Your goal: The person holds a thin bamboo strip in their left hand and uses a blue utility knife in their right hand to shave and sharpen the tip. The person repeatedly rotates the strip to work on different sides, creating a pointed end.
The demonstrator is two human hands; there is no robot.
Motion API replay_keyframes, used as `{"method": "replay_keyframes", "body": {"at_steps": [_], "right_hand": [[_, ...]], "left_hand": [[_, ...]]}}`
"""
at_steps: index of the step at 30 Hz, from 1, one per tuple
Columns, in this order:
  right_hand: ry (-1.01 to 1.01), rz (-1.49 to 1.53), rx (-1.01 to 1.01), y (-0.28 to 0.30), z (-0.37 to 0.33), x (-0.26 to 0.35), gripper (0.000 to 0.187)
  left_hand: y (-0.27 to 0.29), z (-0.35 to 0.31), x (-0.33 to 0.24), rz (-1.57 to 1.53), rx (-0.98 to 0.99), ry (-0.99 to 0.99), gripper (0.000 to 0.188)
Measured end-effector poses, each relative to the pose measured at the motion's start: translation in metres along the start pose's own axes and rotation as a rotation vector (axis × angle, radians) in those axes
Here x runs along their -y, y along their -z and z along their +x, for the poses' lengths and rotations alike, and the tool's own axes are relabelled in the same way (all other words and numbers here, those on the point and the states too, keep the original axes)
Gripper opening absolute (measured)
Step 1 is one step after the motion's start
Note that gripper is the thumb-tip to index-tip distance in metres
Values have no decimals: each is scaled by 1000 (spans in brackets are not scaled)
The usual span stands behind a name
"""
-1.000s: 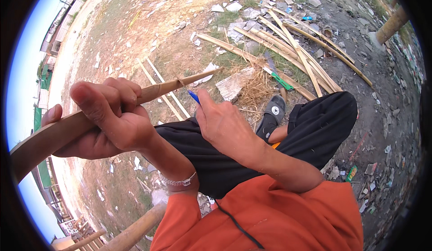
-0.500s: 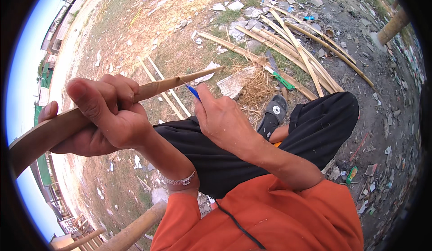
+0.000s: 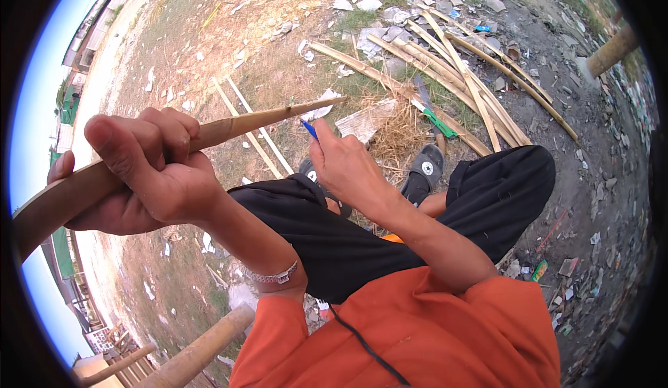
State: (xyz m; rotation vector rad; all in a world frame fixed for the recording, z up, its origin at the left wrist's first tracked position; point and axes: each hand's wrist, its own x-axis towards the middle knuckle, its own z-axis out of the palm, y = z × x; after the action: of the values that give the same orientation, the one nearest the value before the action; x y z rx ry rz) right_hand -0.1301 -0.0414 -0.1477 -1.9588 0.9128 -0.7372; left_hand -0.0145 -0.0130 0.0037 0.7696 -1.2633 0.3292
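A long bamboo strip (image 3: 240,125) crosses the left side at a slant, its narrow end pointing up and to the right. My left hand (image 3: 149,169) is closed around its thick part, thumb raised over it. In my right hand (image 3: 348,172) is a slim blue pen-like tool (image 3: 309,129), gripped between the fingers. Its tip sits just under the strip, near a small dark node; whether they touch I cannot tell. My fingers hide most of the tool, so its exact kind is unclear.
Several split bamboo strips (image 3: 445,75) lie on the ground ahead, beside a green-handled knife (image 3: 438,122) and a heap of straw-like shavings (image 3: 396,134). Two thin strips (image 3: 254,127) lie farther left. Bamboo poles (image 3: 202,350) stand at lower left, another post (image 3: 612,52) at upper right.
My left hand and the strip have shifted slightly left and up. My right hand, with the blue tool, has moved a little right and up along the strip. My left foot now shows.
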Motion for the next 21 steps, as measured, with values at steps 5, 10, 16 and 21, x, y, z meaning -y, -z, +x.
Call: {"method": "replay_keyframes", "body": {"at_steps": [5,10,16,21], "right_hand": [[-41,14,-27,-10,-3,-3,17],[-49,-2,10,-4,-1,-3,18],[-176,-68,43,-35,1,-61,17],[-154,85,46,-21,0,-14,19]], "left_hand": [[-3,-3,-4,-25,17,7,24],[0,-1,-2,-43,-26,40,23],[8,3,1,-14,-13,33,23],[4,-1,0,-21,41,-8,22]]}}
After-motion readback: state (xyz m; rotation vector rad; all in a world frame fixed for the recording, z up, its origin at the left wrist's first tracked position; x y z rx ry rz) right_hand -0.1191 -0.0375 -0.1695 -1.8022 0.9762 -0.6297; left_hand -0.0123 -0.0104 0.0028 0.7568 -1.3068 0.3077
